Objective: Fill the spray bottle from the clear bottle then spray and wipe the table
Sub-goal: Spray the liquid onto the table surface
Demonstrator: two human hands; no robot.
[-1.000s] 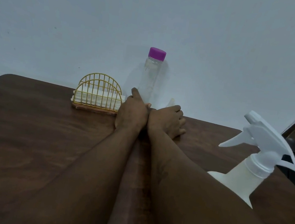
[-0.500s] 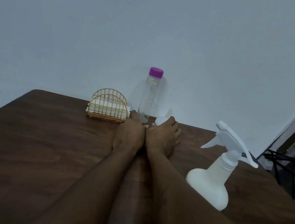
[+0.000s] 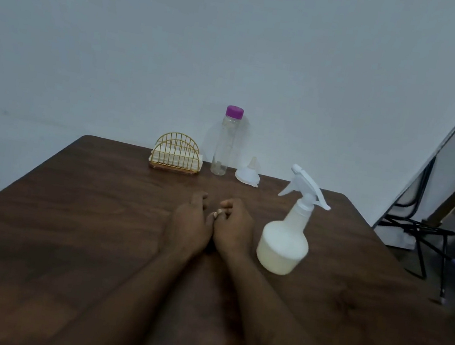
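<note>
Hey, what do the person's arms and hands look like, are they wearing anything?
The left forearm and right forearm are bare to the frame's edge: no sleeve, watch or bracelet. The left hand and right hand wear no gloves or visible rings.

The table (image 3: 67, 223) and both forearms are cut off by the lower edge. Fingertips of the left hand (image 3: 188, 225) and right hand (image 3: 234, 229) are curled out of sight. What is held in the clear bottle (image 3: 223, 148) cannot be told; the black stand (image 3: 421, 237) is blurred.
</note>
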